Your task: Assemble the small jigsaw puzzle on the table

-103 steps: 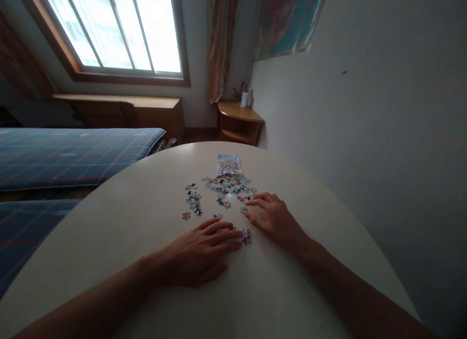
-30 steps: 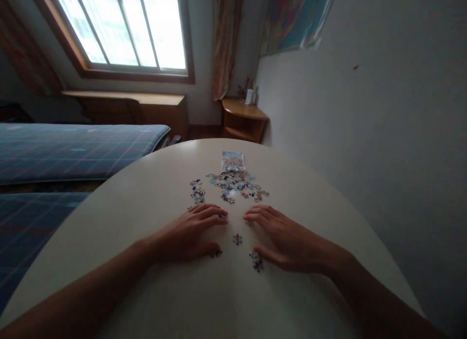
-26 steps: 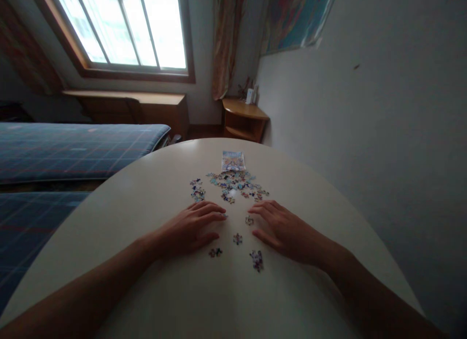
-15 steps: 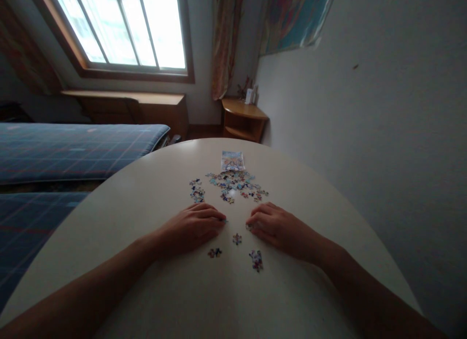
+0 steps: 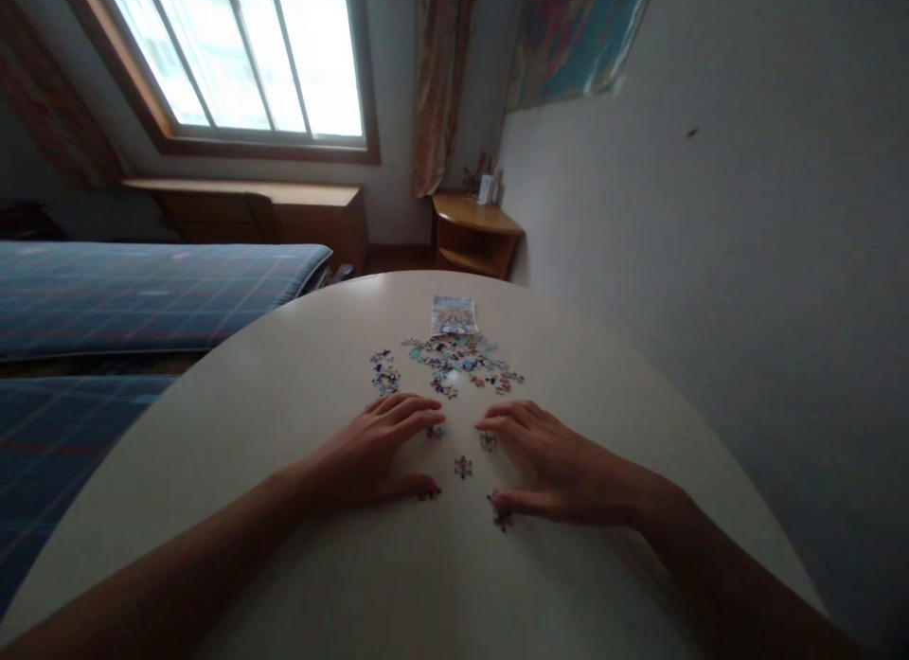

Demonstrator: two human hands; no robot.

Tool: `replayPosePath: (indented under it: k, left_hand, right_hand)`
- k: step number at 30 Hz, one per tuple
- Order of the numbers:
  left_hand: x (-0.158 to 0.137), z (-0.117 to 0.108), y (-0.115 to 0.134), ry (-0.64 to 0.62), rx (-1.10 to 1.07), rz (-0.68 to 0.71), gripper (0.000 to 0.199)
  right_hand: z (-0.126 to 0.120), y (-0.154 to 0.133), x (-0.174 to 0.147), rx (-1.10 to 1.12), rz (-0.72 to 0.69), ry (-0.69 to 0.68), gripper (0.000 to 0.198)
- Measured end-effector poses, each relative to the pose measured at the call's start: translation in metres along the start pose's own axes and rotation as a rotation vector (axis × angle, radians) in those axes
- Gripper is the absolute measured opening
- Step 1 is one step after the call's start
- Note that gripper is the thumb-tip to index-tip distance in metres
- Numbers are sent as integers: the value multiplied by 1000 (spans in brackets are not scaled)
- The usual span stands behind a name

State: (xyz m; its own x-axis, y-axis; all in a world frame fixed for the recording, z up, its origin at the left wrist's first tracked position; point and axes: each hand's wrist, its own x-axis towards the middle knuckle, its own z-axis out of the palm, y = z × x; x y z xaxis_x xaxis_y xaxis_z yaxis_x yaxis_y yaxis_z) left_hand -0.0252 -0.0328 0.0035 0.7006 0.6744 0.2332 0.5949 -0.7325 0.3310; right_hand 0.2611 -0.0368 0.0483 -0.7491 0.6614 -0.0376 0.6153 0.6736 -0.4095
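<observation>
My left hand (image 5: 376,449) rests on the white table with thumb and fingers spread apart. One jigsaw piece (image 5: 436,432) lies beside its fingertips, and its thumb partly covers another dark jigsaw piece (image 5: 430,495). Opposite it, my right hand (image 5: 546,456) is also spread open. A jigsaw piece (image 5: 488,440) sits under its fingers, while the thumb touches or hovers over a joined-looking puzzle cluster (image 5: 501,520); contact is hard to make out. Between the two hands lies a single light-coloured jigsaw piece (image 5: 463,467).
Beyond my hands, a loose heap of jigsaw pieces (image 5: 461,357) spreads on the round table (image 5: 298,575), with a smaller group (image 5: 385,371) to its left. A printed picture packet (image 5: 454,315) lies behind. A mattress (image 5: 156,295) is at left, a wall (image 5: 745,262) at right.
Both hands have opened, thumbs swinging toward me over the nearer puzzle pieces. The pieces by the fingertips are now uncovered more and lie on the table.
</observation>
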Motion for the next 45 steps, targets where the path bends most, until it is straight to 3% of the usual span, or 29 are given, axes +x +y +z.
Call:
replayPosePath:
  k: [4, 12, 18, 28, 33, 36, 45]
  left_hand:
    - [2, 3, 3, 38, 8, -21, 65]
    - [4, -1, -2, 71, 15, 28, 21]
    - [5, -4, -7, 120, 43, 16, 19]
    - [3, -7, -13, 148, 47, 10, 16]
    - [-2, -15, -22, 273, 164, -221, 16]
    - [-4, -18, -26, 280, 217, -369, 18]
    - [-5, -21, -22, 189, 257, -415, 21]
  right_hand:
    - [-1, 1, 1, 8, 5, 13, 69]
    - [6, 7, 8, -39, -20, 91, 53]
    - [15, 14, 14, -81, -25, 193, 34]
    - [22, 32, 20, 13, -41, 292, 26]
    - [24, 45, 23, 15, 87, 403, 26]
    - [24, 48, 25, 9, 155, 462, 28]
    - [30, 52, 24, 14, 155, 476, 32]
